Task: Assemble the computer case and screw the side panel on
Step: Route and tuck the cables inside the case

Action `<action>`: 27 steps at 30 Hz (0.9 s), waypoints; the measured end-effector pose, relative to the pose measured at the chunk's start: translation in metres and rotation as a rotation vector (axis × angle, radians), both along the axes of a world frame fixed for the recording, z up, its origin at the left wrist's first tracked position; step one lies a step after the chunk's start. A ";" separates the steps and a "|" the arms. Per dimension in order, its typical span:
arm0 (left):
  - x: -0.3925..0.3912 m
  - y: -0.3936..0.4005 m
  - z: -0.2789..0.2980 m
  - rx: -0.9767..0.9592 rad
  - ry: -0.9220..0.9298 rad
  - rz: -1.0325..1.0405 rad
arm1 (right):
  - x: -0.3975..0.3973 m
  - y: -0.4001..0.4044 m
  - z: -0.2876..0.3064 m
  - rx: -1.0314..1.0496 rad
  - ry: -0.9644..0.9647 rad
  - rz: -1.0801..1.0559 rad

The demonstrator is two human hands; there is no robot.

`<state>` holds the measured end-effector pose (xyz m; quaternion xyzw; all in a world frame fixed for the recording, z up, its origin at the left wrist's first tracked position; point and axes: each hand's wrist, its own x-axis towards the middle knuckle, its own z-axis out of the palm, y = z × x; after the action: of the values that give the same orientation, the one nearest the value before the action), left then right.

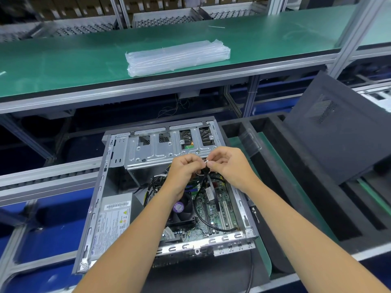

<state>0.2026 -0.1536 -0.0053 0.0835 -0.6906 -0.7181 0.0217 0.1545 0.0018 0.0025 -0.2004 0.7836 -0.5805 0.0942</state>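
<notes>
Lying on its side with the open face up, the computer case (pixel 169 197) sits in the near middle of the scene on a dark tray with a green mat (pixel 281 166). Above its middle both hands meet: the left hand (pixel 184 170) and the right hand (pixel 228 163) each pinch a small white tie (pixel 207 161) between curled fingertips, so both grips are closed on it, just over a bundle of black cables (pixel 203 187) that rises from the motherboard (pixel 215 210). At the far end of the case the metal drive cage (pixel 165 149) spans its width; the power supply (pixel 114 218) with its label lies at the near left, and a black cooler fan (pixel 182 210) shows between the forearms. The dark side panel (pixel 338 132) is off the case, leaning tilted at the right, well apart from the hands. Farther away, on the raised green desk (pixel 63 66), rests a clear plastic-wrapped pack (pixel 177 58). Beyond it stand metal racks, blurred.
</notes>
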 end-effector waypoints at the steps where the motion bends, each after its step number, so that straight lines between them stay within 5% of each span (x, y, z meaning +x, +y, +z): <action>1: 0.000 0.000 0.000 -0.002 0.000 -0.003 | 0.000 0.000 0.000 0.003 0.003 0.002; 27: 0.000 0.000 0.002 -0.032 0.028 -0.008 | -0.001 0.001 -0.001 0.026 0.061 0.037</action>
<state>0.2031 -0.1532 -0.0031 0.0706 -0.7020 -0.7080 0.0298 0.1540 0.0027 0.0018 -0.2311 0.7898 -0.5619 0.0835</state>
